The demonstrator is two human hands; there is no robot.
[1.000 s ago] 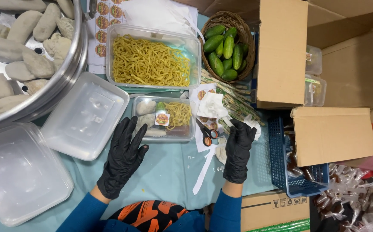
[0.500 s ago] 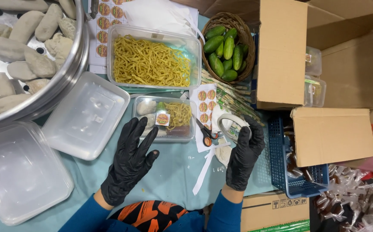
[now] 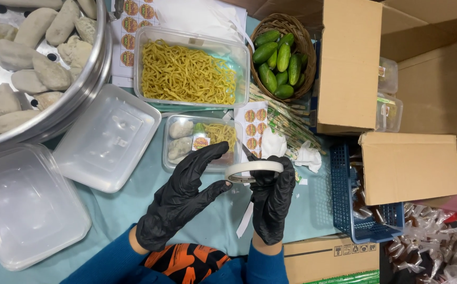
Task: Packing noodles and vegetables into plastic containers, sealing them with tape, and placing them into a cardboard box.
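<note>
Both my hands wear black gloves. My right hand (image 3: 273, 202) grips a roll of clear tape (image 3: 254, 171), held flat in front of me. My left hand (image 3: 184, 197) has its fingers spread, and the fingertips touch the roll's left edge. Just beyond the roll sits a small closed plastic container (image 3: 178, 126) holding pale dumplings, yellow noodles and a small round sticker. A sheet of round stickers (image 3: 255, 131) lies to its right.
A big metal steamer tray (image 3: 89, 73) of grey dumplings sits far left. Empty clear containers (image 3: 107, 137) (image 3: 23, 205) lie near it. A tub of yellow noodles (image 3: 189, 71), a basket of cucumbers (image 3: 281, 58), cardboard boxes (image 3: 407, 163) and a blue crate (image 3: 347, 210) stand behind and right.
My right hand picked the tape roll up off the table and lifted it toward me. My left hand moved right from the table to the roll's edge.
</note>
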